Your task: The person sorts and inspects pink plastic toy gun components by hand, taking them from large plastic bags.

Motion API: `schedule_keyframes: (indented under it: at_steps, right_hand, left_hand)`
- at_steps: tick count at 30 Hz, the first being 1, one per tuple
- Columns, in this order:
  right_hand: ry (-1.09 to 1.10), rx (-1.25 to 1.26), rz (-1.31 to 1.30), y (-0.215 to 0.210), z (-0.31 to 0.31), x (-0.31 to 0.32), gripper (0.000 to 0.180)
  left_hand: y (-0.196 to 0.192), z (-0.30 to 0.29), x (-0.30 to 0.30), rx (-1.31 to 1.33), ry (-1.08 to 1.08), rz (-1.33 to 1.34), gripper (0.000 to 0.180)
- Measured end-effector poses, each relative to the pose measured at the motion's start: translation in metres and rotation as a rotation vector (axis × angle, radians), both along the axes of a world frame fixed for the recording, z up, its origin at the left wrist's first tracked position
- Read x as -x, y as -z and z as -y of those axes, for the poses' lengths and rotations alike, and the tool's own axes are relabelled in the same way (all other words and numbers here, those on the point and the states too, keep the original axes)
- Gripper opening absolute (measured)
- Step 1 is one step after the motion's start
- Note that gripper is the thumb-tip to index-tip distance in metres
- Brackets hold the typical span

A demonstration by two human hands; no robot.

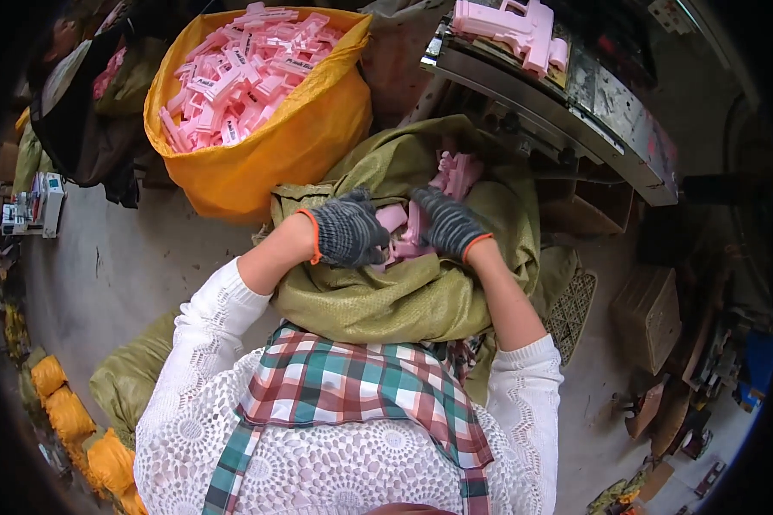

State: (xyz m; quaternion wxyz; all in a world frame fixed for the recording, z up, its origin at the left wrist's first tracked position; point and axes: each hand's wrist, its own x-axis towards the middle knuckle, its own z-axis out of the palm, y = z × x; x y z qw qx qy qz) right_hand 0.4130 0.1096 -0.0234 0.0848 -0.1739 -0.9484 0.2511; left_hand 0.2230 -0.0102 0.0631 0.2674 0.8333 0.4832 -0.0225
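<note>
Both my hands wear dark grey knitted gloves with orange cuffs and reach into an open olive-green woven sack point(378, 300). My left hand point(348, 230) is curled at the sack's left side, beside a pink plastic piece point(392, 217); its fingertips are partly hidden, and what they hold cannot be made out. Opposite it, my right hand point(452, 223) closes on a pink plastic toy gun point(415, 227) between thumb and fingers. More pink toy gun parts point(457, 174) lie in the sack just beyond my right hand. The fabric hides the rest of its contents.
Beyond my left hand stands a yellow-orange woven sack point(266, 176) heaped with pink plastic parts point(232, 86). A metal-edged machine point(567, 112) juts in at the far right, with a pink toy gun point(520, 30) on top. Cardboard boxes point(648, 318) sit at right.
</note>
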Motion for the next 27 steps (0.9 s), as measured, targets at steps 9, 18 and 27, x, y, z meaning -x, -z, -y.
schedule_keyframes:
  at_steps: [9,18,27]
  right_hand:
    - [-0.042,0.049,-0.057,-0.13,0.01,-0.008,0.036]
    - [0.534,0.105,-0.562,-0.209,0.023,-0.033,0.044]
    - [0.463,-0.182,-0.542,-0.166,0.008,-0.026,0.046]
  left_hand:
    - [-0.031,-0.014,-0.015,-0.269,-0.237,0.416,0.055]
    - [-0.059,-0.046,0.001,0.154,-0.923,1.69,0.036]
    - [-0.052,-0.066,-0.024,0.559,-1.002,2.295,0.038]
